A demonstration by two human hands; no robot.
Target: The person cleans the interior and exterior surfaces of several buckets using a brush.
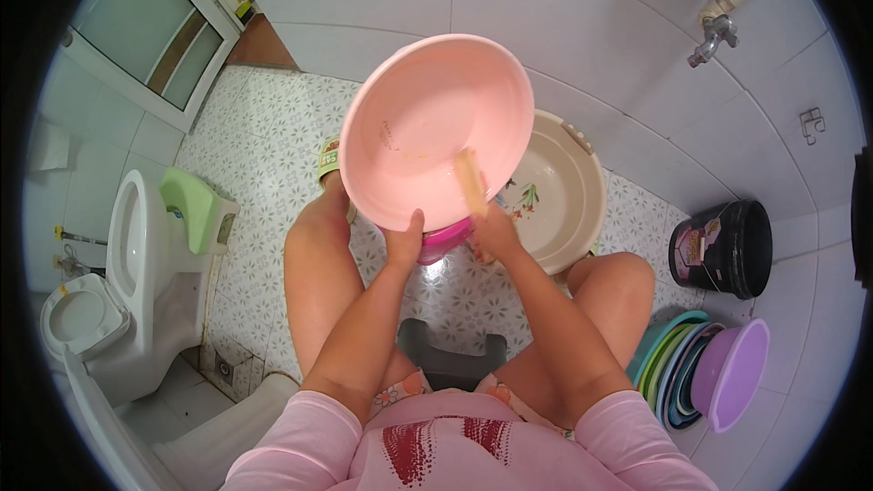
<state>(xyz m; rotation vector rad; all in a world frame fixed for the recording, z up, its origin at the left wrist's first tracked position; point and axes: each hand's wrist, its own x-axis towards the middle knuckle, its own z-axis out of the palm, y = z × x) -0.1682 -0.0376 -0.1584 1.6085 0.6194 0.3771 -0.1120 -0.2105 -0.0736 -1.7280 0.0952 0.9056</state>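
A pale pink plastic basin [423, 116] is held tilted, its inside facing me. My left hand [407, 240] grips its near rim, thumb over the edge. In my right hand [496, 235] is a tan scrub brush [469, 177], blurred, reaching over the rim against the basin's inner side; its bristles are hard to make out. Partly hidden beneath the pink basin is a magenta basin [440, 245]. To its right on the floor stands a beige basin [563, 218] with printed flowers inside.
A grey stool [451, 358] is between my legs. At the right are a black bucket [723, 249] and a stack of nested basins [672, 368] with a purple basin [733, 375]. A metal tap [714, 39] projects from the wall. On the left are a toilet [133, 239] and green stool [194, 211].
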